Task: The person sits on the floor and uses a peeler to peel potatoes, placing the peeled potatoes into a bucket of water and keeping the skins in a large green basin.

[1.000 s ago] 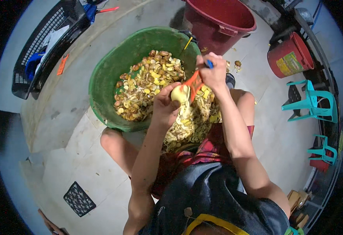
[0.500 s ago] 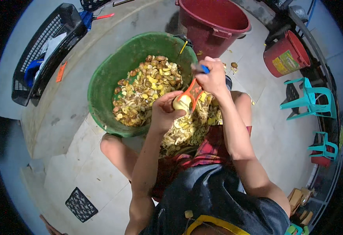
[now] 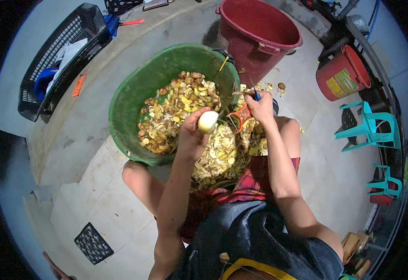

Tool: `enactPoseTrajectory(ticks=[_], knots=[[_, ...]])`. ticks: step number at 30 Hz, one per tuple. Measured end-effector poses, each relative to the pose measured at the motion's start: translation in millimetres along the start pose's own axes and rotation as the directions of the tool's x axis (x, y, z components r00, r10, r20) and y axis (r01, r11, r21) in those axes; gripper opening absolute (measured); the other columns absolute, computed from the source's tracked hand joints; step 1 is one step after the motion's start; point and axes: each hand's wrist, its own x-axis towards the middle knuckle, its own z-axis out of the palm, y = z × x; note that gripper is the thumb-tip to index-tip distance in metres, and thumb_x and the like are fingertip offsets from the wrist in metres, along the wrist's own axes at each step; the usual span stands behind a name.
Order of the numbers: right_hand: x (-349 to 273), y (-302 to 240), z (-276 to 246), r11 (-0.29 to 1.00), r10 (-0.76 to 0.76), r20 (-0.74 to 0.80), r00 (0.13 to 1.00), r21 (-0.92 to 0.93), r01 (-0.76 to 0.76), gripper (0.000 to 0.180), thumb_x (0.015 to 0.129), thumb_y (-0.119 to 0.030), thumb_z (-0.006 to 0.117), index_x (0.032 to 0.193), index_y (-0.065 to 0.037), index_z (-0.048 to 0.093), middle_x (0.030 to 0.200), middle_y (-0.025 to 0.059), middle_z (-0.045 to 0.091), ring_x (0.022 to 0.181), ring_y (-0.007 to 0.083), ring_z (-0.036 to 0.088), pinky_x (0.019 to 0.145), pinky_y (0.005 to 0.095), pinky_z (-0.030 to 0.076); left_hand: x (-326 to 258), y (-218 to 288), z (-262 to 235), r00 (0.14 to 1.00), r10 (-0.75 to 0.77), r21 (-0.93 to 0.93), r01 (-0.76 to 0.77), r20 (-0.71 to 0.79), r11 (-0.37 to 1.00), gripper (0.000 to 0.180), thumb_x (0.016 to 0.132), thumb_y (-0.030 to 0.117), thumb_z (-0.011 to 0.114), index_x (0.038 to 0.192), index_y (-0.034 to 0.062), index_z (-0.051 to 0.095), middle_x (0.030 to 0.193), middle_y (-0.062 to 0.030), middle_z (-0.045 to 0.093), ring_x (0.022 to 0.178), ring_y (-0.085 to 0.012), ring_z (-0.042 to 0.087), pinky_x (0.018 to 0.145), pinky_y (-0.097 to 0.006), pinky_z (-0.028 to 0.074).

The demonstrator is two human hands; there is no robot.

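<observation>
My left hand is closed around a pale peeled potato, held up above a heap of peelings and slices between my legs. In my right hand is an orange peeler, its head pointing left toward the potato but apart from it. A blue-handled tool also sticks out of that hand; its blade is too thin to make out well. To the left, a large green tub holds unpeeled brown potatoes, peelings and yellow slices.
Behind the green tub stands a big dark red bin. A smaller red bucket and turquoise stools are at the right. A black crate sits on a ledge at far left, near an orange strip. A black patterned mat lies lower left.
The peeler has come off the potato, my right hand moving down and slightly right. The potato is turned more upright in my left hand. The whole view has shifted slightly.
</observation>
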Motion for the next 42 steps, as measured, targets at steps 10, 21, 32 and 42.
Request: enactPoseTrajectory(ticks=[10, 21, 32, 42], knots=[[-12, -33, 11, 0.973, 0.061, -0.006, 0.998, 0.222, -0.058, 0.037, 0.081, -0.024, 0.068, 0.056, -0.003, 0.051, 0.049, -0.0033, 0.047, 0.047, 0.0067, 0.040, 0.045, 0.0306, 0.033, 3, 2, 11, 0.994, 0.093, 0.170, -0.082, -0.057, 0.982, 0.079, 0.069, 0.022, 0.087, 0.130, -0.0061, 0.044, 0.116, -0.0116, 0.059, 0.106, -0.0200, 0.060, 0.091, -0.030, 0.051], [-3, -48, 20, 0.926, -0.273, -0.173, 0.946, 0.218, 0.307, 0.023, 0.073, -0.018, 0.065, 0.064, 0.003, 0.059, 0.056, 0.0048, 0.056, 0.052, 0.0096, 0.048, 0.050, 0.0294, 0.040, 2, -16, 9, 0.998, 0.030, -0.092, -0.025, 0.057, 0.995, 0.070, 0.074, 0.022, 0.083, 0.127, -0.0049, 0.045, 0.115, -0.0098, 0.059, 0.105, -0.0190, 0.060, 0.091, -0.029, 0.050], [2, 23, -15, 0.992, 0.060, -0.153, 0.986, 0.121, -0.042, 0.027, 0.077, -0.020, 0.065, 0.061, 0.000, 0.057, 0.053, -0.0001, 0.051, 0.053, 0.0059, 0.045, 0.049, 0.0289, 0.038, 3, -14, -3, 0.997, -0.066, -0.272, 0.052, -0.044, 0.961, 0.071, 0.081, 0.035, 0.076, 0.128, -0.0060, 0.042, 0.111, -0.0155, 0.056, 0.096, -0.0254, 0.059, 0.081, -0.031, 0.054], [32, 88, -76, 0.993, 0.080, -0.127, 0.989, 0.096, -0.068, 0.038, 0.083, -0.025, 0.066, 0.057, -0.001, 0.052, 0.049, -0.0019, 0.047, 0.047, 0.0068, 0.040, 0.045, 0.0302, 0.032, 13, -51, -125, 0.708, -0.047, 0.162, 0.225, -0.704, 0.961, 0.044, 0.098, 0.030, 0.052, 0.122, -0.0072, 0.050, 0.096, -0.0105, 0.058, 0.088, -0.0208, 0.061, 0.085, -0.039, 0.052]])
